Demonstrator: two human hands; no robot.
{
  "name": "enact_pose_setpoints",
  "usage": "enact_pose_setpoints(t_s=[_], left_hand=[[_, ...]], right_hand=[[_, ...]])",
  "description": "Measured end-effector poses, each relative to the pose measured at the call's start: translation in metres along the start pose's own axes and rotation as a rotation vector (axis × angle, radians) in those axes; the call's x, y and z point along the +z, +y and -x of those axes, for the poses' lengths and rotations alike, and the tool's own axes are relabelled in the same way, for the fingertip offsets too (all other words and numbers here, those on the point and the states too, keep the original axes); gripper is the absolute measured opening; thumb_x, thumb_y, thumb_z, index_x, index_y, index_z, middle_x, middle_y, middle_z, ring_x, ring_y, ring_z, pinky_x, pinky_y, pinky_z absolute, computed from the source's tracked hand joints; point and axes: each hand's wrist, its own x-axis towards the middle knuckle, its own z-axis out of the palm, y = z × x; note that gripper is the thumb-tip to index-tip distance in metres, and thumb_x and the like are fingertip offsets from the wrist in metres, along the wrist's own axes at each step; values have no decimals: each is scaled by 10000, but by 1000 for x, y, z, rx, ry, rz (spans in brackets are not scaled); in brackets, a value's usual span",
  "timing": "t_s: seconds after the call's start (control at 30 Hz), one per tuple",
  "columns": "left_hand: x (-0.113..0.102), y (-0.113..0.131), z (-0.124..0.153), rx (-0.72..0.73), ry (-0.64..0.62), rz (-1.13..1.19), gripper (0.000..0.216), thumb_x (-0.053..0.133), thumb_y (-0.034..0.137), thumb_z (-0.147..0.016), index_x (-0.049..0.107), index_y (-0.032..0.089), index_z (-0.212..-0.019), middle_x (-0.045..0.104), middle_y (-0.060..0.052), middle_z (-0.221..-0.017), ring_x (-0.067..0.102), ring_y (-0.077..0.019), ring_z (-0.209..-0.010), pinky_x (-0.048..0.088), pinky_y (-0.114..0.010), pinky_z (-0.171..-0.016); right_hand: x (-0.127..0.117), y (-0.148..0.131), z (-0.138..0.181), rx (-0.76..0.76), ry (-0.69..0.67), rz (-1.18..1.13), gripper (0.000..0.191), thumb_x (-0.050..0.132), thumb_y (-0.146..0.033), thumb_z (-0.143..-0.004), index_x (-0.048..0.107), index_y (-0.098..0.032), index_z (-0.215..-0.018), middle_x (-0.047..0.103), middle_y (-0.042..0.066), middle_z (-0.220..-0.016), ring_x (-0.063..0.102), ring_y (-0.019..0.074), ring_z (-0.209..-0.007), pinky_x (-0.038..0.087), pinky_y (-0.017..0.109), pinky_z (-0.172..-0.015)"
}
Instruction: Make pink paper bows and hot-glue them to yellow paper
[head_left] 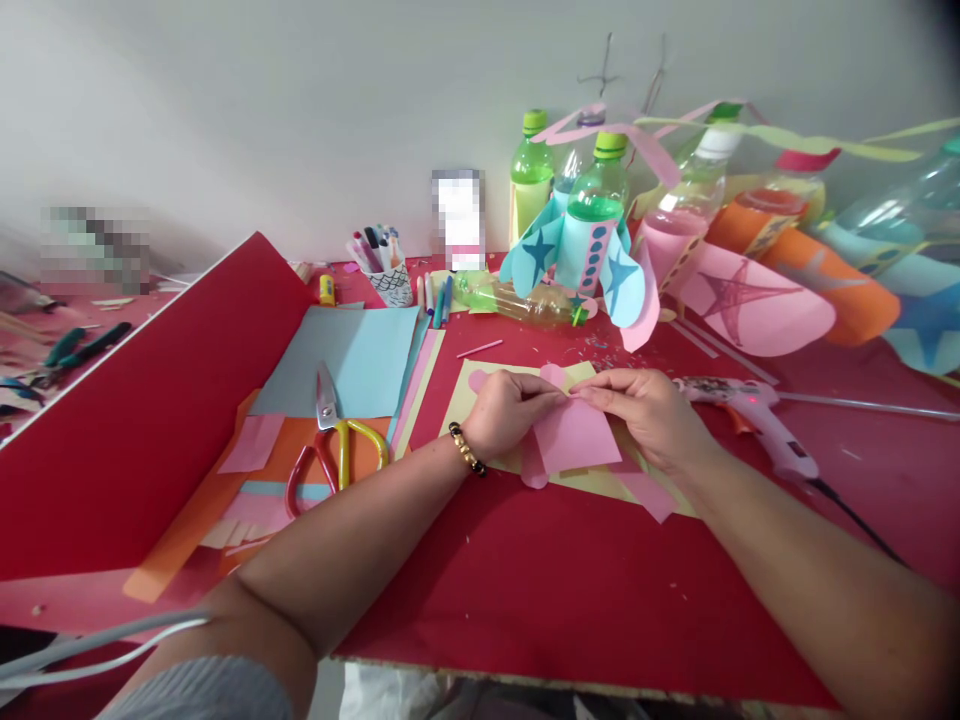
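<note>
Red cloth (570, 590) covers the tabletop nearest the wearer, and both forearms reach across it. A pale yellow card (517, 368) lies on the cloth, with a pink paper sheet (574, 435) on top of it at the centre of view. The left hand (510, 413), a beaded bracelet (466, 448) at its wrist, and the right hand (645, 420) meet at the sheet's top edge. The fingers of each hand are pressed together, pinching the pink paper, though the thumbs are partly hidden. At 9 o'clock from the hands, red-and-yellow-handled scissors (328, 450) rest on orange paper (270, 468), with a light blue sheet (352, 360) beyond. A hot glue gun (757, 425) lies just beside the right hand at 3 o'clock. Farther off at 11 o'clock stands a cup of markers (386, 275). At 12 o'clock, a green-capped plastic bottle (592, 230) wears light blue paper fins with dark blue stars.
</note>
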Motion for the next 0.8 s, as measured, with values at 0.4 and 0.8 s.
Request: enact_pose_setpoints(t_s=[0.4,0.8], left_hand=[[-1,-1,-2,0,35,45,232,645,352,-784,735,140,-802,714,-38,-794,603,-113,-680,462,-193,-594],[0,-2,-3,-72,81,154,280,647,402,-778,723,133,-801,697,-40,-755,571,-96,-624,456,-199,-572]], right_hand=[[-3,3,-1,-37,71,90,217,658,-415,-788,734,-217,-836,728,34,-806,641,190,-726,478,303,-654],[-4,3,-1,-48,185,101,265,674,-450,-763,732,-205,-845,703,30,-741,605,172,-648,453,292,-592]])
